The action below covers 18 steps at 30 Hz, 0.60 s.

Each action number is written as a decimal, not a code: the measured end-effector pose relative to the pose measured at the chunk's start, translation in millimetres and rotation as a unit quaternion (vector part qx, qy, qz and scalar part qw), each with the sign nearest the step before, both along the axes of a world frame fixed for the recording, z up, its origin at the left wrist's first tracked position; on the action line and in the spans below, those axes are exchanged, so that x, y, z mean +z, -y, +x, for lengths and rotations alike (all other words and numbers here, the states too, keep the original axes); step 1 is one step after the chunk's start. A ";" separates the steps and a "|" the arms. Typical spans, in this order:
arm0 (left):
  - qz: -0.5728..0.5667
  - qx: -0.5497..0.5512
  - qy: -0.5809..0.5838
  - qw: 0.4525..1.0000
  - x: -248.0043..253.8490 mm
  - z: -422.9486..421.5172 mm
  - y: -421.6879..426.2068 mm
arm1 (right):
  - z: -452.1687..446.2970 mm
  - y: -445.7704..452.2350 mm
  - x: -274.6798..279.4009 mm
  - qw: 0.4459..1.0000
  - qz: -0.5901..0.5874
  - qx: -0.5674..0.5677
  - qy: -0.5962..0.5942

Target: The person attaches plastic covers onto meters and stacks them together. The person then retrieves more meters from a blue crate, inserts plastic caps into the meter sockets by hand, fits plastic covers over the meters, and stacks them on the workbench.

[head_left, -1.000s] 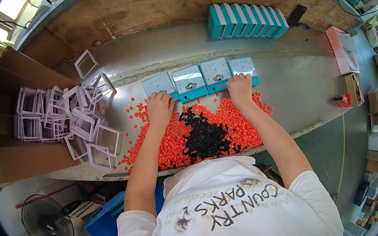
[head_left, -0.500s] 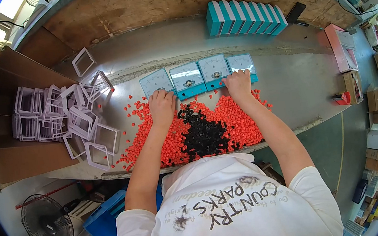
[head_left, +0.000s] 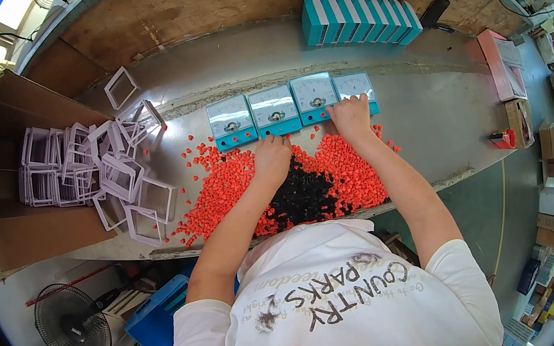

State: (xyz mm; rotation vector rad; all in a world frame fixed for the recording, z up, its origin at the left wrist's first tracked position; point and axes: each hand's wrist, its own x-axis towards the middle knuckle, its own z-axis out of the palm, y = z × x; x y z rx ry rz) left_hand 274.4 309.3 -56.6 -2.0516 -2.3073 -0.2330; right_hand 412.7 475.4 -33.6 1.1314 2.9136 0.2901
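Note:
Four blue-and-white panel meters stand in a row: the leftmost meter (head_left: pixel 229 114), the second meter (head_left: pixel 272 103), the third meter (head_left: pixel 313 92) and the rightmost meter (head_left: pixel 354 83). My left hand (head_left: pixel 273 158) is at the lower edge of the second meter, fingers bent together. At the rightmost meter's lower strip, my right hand (head_left: pixel 351 119) has its fingers curled and covers part of it. Whatever is in either hand is too small or hidden. Closer to me lie heaps of small red caps (head_left: pixel 220 190) with a pile of black caps (head_left: pixel 302 194) between them.
A cardboard box (head_left: pixel 43 236) on the left holds several pale rectangular frames (head_left: pixel 55 166), some spilling onto the table (head_left: pixel 431 133). At the back stands a row of teal-and-white boxes (head_left: pixel 359 21) beside a black phone-like object (head_left: pixel 435 12). A pink box (head_left: pixel 498 70) sits at right.
My left hand has moved right, from the leftmost meter to the second one. Red and black spots now show on the leftmost meter's uncovered lower strip. My right hand stays at the rightmost meter.

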 end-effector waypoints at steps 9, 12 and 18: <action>0.032 0.016 0.102 0.994 -7.0 -0.6 -1.1 | -10.6 58.7 -21.8 0.986 -0.111 0.035 -0.119; 0.102 -0.001 0.163 0.981 5.7 -3.4 -2.3 | -9.5 64.6 -32.9 0.982 -0.108 0.048 -0.147; 0.149 0.000 0.112 0.982 8.9 -19.2 -20.1 | 12.0 52.7 -10.3 0.968 -0.098 0.002 -0.233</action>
